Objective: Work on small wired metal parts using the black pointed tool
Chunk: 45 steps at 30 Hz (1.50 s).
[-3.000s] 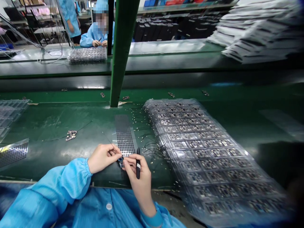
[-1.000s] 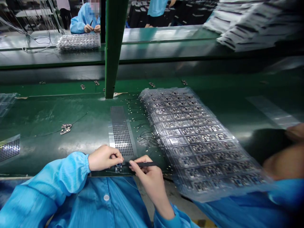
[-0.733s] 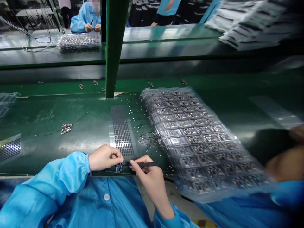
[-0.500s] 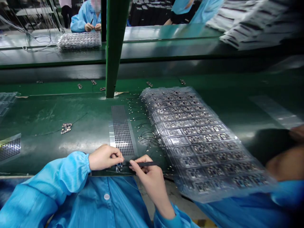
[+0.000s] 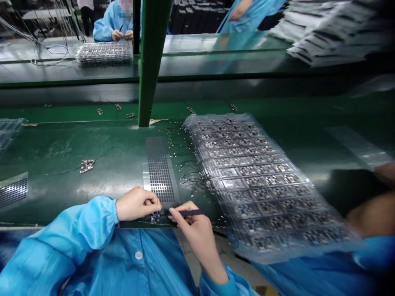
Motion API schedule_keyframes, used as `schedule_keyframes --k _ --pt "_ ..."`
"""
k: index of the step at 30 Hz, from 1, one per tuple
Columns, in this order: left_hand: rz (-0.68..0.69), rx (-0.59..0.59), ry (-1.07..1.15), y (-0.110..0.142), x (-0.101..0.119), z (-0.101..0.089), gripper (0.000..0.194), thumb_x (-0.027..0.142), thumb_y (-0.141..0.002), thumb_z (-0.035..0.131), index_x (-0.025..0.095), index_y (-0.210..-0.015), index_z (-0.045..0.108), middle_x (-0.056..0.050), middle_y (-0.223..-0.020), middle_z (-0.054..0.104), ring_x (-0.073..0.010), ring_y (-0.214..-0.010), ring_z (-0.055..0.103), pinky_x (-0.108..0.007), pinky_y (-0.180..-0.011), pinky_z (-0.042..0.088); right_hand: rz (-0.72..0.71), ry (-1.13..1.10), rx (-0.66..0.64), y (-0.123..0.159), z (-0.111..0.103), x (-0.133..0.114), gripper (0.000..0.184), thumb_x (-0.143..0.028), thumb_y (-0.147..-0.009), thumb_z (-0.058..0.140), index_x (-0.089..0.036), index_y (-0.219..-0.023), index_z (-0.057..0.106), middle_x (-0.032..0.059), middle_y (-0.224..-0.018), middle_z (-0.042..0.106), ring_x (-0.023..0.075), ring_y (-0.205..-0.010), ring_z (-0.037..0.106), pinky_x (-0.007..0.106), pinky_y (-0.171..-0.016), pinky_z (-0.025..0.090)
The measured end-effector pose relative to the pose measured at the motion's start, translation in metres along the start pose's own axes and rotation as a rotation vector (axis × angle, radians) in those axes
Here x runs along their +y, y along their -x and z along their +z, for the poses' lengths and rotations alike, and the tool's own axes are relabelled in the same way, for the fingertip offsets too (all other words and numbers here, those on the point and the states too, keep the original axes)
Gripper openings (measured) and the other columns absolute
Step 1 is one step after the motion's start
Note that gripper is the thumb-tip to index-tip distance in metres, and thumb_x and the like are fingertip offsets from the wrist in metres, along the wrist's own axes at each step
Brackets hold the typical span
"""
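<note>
My left hand (image 5: 138, 204) is closed in a pinch at the upper end of a small circuit board (image 5: 154, 217), which hangs over the bench's front edge area. My right hand (image 5: 194, 224) grips slim black tweezers (image 5: 189, 213), their tip pointing left at the board. Whether the tip touches the board is too small to tell. Just beyond my hands lies a clear sheet of small dark stickers (image 5: 161, 179). To the right, a stack of clear plastic trays (image 5: 256, 176) holds many circuit boards, with thin black wires (image 5: 189, 179) trailing from its left side.
Two loose boards (image 5: 87, 165) with wires lie left on the green bench (image 5: 61, 144). More boards (image 5: 130, 115) sit on the belt behind. A green post (image 5: 149, 65) rises mid-bench. A neighbour's arm (image 5: 373, 213) is at right. Opposite, a co-worker (image 5: 115, 22) works beside trays.
Since three seconds ago, the tweezers have swung from upright to nearly level and the view has shifted. Boards on the belt drift left. A neighbour's arm has appeared at right; someone walks past behind.
</note>
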<state>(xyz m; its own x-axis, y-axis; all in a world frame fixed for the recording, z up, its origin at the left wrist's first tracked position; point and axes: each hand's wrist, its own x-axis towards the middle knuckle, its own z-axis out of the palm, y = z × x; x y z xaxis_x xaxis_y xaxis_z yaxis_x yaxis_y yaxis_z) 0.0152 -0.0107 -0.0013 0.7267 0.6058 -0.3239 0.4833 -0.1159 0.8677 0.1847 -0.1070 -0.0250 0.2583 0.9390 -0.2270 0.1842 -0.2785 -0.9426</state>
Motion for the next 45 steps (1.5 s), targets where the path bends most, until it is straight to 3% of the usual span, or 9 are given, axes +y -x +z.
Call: schedule_keyframes --k 5,9,12,20,45 --pt "-0.028 -0.007 0.045 -0.001 -0.004 0.002 0.015 0.024 -0.079 0.056 0.013 -0.079 0.067 -0.001 -0.066 0.064 -0.007 -0.051 0.053 -0.015 -0.048 0.041 0.018 -0.208 0.044 0.0 -0.006 -0.002 0.032 -0.047 -0.068 0.072 -0.018 -0.062 0.06 0.0003 -0.059 0.059 0.017 -0.054 0.063 0.028 -0.053 0.053" --pt "-0.104 -0.056 0.203 -0.002 -0.005 -0.002 0.019 0.029 -0.078 0.057 0.012 -0.08 0.064 -0.002 -0.07 0.063 -0.0075 -0.051 0.052 -0.015 -0.042 0.042 -0.036 -0.314 0.082 -0.002 -0.007 -0.003 0.028 -0.043 -0.073 0.07 -0.019 -0.064 0.059 -0.0007 -0.059 0.059 0.0155 -0.055 0.062 0.027 -0.055 0.055" --pt "-0.165 -0.06 0.29 -0.002 -0.004 -0.009 0.019 0.031 -0.077 0.057 0.012 -0.077 0.06 0.0 -0.063 0.059 -0.0093 -0.054 0.054 -0.014 -0.04 0.044 -0.069 -0.287 0.094 -0.008 -0.001 -0.008 0.027 -0.042 -0.073 0.07 -0.019 -0.064 0.059 0.0005 -0.06 0.061 0.0159 -0.055 0.062 0.028 -0.056 0.055" --pt "-0.209 0.019 0.255 -0.003 -0.007 -0.017 0.017 0.029 -0.077 0.056 0.013 -0.072 0.054 0.002 -0.055 0.055 -0.009 -0.052 0.055 -0.013 -0.039 0.043 -0.081 -0.239 0.098 -0.022 0.019 -0.011 0.026 -0.041 -0.072 0.071 -0.019 -0.065 0.059 0.001 -0.059 0.064 0.0178 -0.056 0.064 0.03 -0.059 0.055" --pt "-0.201 0.013 0.202 -0.003 -0.008 -0.015 0.02 0.033 -0.077 0.052 0.013 -0.074 0.056 0.001 -0.057 0.056 -0.0116 -0.054 0.058 -0.016 -0.041 0.044 -0.123 -0.194 0.099 -0.021 0.021 -0.008 0.02 -0.034 -0.075 0.067 -0.018 -0.065 0.059 -0.0001 -0.061 0.062 0.0166 -0.059 0.064 0.026 -0.058 0.053"
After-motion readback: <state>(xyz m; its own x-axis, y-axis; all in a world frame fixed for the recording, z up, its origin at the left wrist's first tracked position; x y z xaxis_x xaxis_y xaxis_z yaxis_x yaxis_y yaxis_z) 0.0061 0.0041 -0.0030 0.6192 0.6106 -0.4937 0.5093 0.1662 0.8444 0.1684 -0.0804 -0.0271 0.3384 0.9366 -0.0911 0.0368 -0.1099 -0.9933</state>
